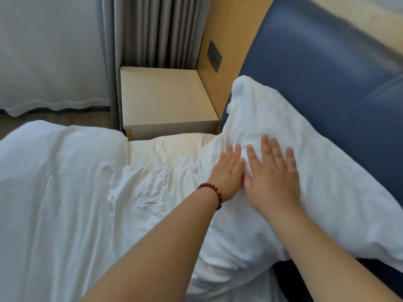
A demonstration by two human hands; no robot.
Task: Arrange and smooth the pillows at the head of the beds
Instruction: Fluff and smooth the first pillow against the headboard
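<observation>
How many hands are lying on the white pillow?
2. The left hand, with a bead bracelet at the wrist, lies flat on the pillow; the right hand lies flat beside it, toward the blue headboard.

Wrinkled cloth pillow (272, 118); smooth leatherlike headboard (327, 68).

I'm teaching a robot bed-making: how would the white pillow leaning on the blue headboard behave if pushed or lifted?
Probably soft and floppy: the pillow sags and wrinkles against the headboard. It likely dents rather than slides where the left hand and right hand press flat. Lifted by a corner, it would probably droop.
</observation>
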